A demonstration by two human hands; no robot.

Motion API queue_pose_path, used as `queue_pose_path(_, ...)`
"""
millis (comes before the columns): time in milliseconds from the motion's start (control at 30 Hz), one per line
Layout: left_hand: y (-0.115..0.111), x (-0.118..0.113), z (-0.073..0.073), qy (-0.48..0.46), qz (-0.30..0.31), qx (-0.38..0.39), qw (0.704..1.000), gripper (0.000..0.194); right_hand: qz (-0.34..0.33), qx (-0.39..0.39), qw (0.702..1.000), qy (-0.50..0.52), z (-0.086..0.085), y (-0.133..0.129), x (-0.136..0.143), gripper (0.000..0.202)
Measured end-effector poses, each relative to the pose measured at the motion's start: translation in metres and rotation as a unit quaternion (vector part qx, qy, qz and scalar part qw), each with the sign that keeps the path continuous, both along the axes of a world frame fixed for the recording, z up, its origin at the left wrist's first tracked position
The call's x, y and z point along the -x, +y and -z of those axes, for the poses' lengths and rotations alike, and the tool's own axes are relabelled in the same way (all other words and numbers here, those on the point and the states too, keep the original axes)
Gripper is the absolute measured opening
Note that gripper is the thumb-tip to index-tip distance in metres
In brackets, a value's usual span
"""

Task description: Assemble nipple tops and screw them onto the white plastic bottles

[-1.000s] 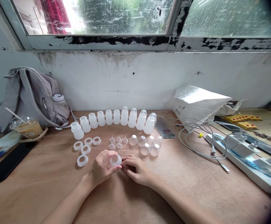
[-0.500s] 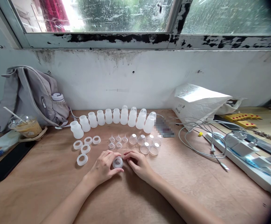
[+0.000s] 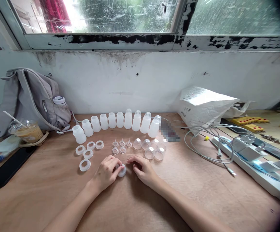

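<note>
White ring [image 3: 123,171] is sitting grasped in our left hand [image 3: 106,171]. Our right hand [image 3: 143,169] is curving nearby; fingers released.

And here's the brown wooden table [image 3: 58,206] — milky bottles [image 3: 112,120] arc across the back, pale rings [image 3: 88,154], small teats [image 3: 122,150] and clear caps [image 3: 149,153] in front! Backpack [image 3: 31,96] and black phone [image 3: 9,169] on the left — white power strip [image 3: 274,185] slanting down the right!

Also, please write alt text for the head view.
The left hand holds a small translucent ring on a wooden table; the right hand is close. Nearby: loose rings, nipples, clear caps and a curved row of bottles.
</note>
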State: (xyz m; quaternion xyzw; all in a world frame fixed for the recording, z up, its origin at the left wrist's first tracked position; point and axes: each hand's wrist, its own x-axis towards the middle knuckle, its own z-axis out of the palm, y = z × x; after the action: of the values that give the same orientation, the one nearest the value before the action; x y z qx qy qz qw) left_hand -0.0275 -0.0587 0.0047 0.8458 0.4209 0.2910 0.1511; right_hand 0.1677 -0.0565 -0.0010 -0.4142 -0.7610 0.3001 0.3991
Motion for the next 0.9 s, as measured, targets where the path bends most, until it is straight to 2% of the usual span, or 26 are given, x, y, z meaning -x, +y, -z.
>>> queue_pose_path(100,-0.003,-0.003,-0.003,-0.067,-0.036,0.055,0.996,0.018,-0.030,-0.013,0.999,-0.008,-0.003,-0.004,0.000,0.043)
queue_pose_path(200,-0.008,-0.010,-0.009,-0.149,-0.054,0.150,0.976,0.022,-0.058,-0.036,0.998,-0.011,-0.006,-0.011,0.004,0.037)
queue_pose_path(367,-0.010,-0.018,-0.009,-0.248,-0.072,0.250,0.933,0.028,-0.009,-0.047,0.999,-0.005,-0.003,-0.017,0.013,0.009)
queue_pose_path(433,-0.010,-0.019,-0.007,-0.282,-0.094,0.273,0.915,0.030,0.019,-0.025,0.999,0.011,-0.001,-0.016,0.014,0.005)
queue_pose_path(500,-0.010,-0.019,-0.007,-0.297,-0.102,0.276,0.908,0.031,0.040,0.019,0.998,0.037,0.000,-0.013,0.015,0.009)
queue_pose_path(600,-0.012,-0.020,-0.010,-0.271,-0.071,0.256,0.925,0.027,0.048,0.079,0.993,0.071,-0.001,-0.011,0.014,0.015)
queue_pose_path(700,-0.014,-0.021,-0.011,-0.248,-0.055,0.233,0.939,0.023,0.044,0.098,0.990,0.092,-0.003,-0.010,0.013,0.018)
queue_pose_path(900,-0.016,-0.024,-0.010,-0.226,-0.068,0.228,0.945,0.020,0.025,0.119,0.986,0.112,-0.003,-0.012,0.016,0.019)
